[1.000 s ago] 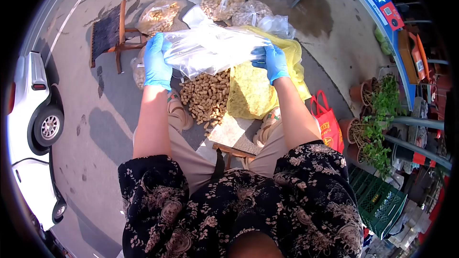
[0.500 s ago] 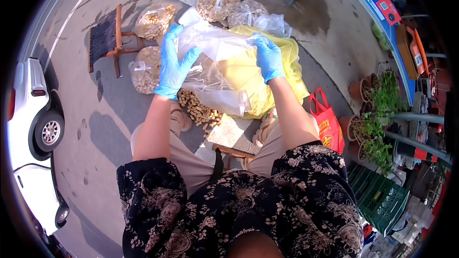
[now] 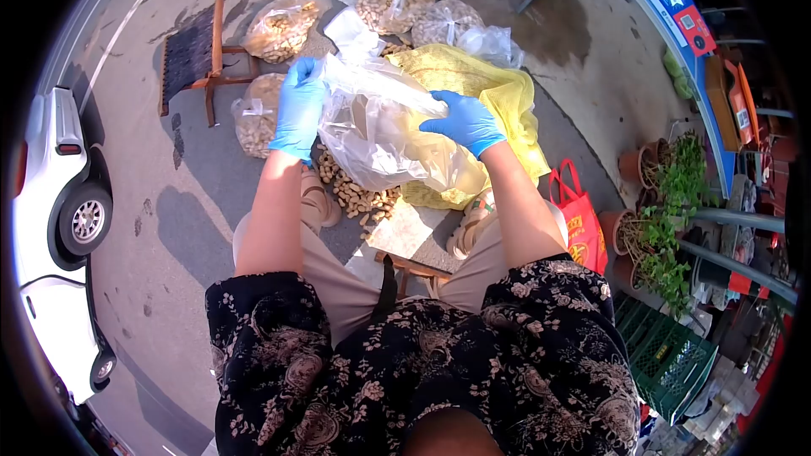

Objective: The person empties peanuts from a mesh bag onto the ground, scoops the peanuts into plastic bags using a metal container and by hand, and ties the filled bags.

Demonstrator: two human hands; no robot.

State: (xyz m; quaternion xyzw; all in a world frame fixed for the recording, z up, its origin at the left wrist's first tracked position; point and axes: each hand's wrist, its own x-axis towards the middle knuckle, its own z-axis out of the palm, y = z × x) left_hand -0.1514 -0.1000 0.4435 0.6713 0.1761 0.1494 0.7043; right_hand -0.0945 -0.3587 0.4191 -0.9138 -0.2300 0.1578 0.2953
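On the pavement (image 3: 127,160), left hand (image 3: 299,118) and right hand (image 3: 465,122) pinch the clear bag (image 3: 367,142), peanuts (image 3: 363,197) and yellow sack (image 3: 513,118) half-hidden beneath it!

Plastic bag (image 3: 372,148) between left hand (image 3: 301,110) and right hand (image 3: 463,122); loose peanuts (image 3: 363,198) on the ground (image 3: 135,194) between the feet (image 3: 314,201); mesh sack (image 3: 514,101) to their right; filled bags (image 3: 395,7) beyond; stool (image 3: 189,59) left, car (image 3: 51,270) farther left; tote bag (image 3: 581,224) right, potted plants (image 3: 673,211) farther right.

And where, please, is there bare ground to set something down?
Bare pavement lies between the white car and the dark stool, and between the yellow mesh bag and the potted plants. It is crowded around the loose peanuts, beside the clear plastic bag.
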